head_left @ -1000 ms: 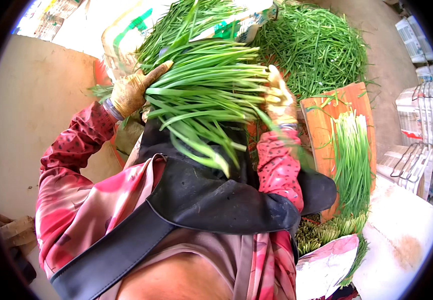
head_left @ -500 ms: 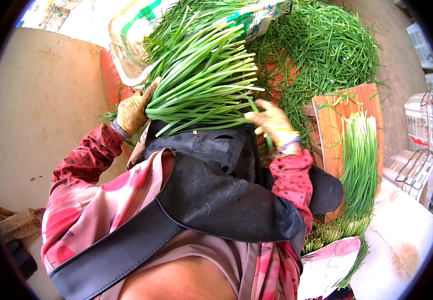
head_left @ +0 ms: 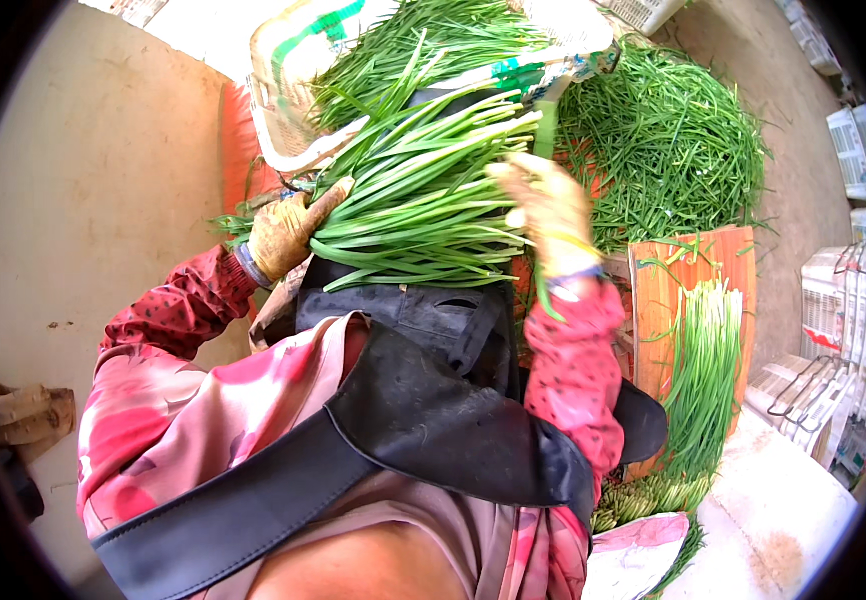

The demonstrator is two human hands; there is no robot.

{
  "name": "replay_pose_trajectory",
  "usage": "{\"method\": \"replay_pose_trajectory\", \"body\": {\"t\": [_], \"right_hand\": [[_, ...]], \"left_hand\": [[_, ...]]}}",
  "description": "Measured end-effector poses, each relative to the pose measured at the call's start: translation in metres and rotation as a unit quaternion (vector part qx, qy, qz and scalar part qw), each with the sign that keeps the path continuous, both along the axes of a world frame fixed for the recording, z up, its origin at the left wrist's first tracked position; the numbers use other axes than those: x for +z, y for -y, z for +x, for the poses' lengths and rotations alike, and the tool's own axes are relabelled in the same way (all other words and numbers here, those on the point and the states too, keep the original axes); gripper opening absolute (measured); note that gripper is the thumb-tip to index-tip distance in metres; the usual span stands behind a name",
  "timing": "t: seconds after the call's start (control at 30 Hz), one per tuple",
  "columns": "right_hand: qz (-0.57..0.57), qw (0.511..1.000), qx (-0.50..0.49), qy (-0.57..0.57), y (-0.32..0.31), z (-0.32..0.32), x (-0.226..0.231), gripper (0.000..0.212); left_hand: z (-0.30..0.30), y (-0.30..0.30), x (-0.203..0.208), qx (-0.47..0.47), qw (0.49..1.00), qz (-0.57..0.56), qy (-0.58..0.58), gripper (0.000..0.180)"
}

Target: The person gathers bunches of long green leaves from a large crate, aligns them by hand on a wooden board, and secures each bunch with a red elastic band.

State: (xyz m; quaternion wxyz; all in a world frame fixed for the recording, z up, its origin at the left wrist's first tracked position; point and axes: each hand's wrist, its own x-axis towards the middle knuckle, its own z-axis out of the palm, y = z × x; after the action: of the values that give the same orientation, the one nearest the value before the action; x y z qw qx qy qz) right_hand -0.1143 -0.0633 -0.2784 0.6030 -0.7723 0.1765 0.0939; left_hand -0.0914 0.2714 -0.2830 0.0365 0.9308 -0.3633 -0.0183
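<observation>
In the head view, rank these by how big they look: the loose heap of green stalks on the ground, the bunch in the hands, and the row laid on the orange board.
1. Loose heap.
2. Held bunch, close behind; it sits nearer the camera, so this order is unsure.
3. Row on the orange board, clearly smallest.

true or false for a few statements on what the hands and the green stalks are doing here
1. The left hand grips a bundle of green stalks. True.
2. The right hand is closed round the same bundle. False: it is blurred and lifted beside the stalk tips, fingers loose.
3. A loose heap of stalks lies on the floor ahead to the right. True.
4. The orange board on the right is bare. False: a neat row of stalks lies along it.
5. The woven sack behind the bundle holds more stalks. True.
</observation>
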Motion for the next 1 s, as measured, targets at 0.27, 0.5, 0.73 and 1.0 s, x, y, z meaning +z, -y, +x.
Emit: {"method": "replay_pose_trajectory", "body": {"t": [0.27,0.5,0.73,1.0], "right_hand": [[-0.242,0.962,-0.124,0.036,0.100,0.007,-0.136,0.028],[-0.078,0.995,0.020,-0.058,0.116,0.039,-0.058,0.079],[0.425,0.905,0.003,0.009,0.081,0.069,-0.099,0.024],[-0.258,0.942,0.204,0.065,0.044,0.049,-0.013,0.040]], "left_hand": [[0.004,0.009,0.006,-0.018,0.999,-0.036,-0.035,0.064],[0.004,-0.001,-0.004,-0.018,0.999,-0.033,-0.036,0.070],[0.009,0.005,-0.006,0.005,0.960,-0.194,-0.204,0.068],[0.004,-0.004,-0.004,0.043,0.958,-0.182,-0.218,0.066]]}}
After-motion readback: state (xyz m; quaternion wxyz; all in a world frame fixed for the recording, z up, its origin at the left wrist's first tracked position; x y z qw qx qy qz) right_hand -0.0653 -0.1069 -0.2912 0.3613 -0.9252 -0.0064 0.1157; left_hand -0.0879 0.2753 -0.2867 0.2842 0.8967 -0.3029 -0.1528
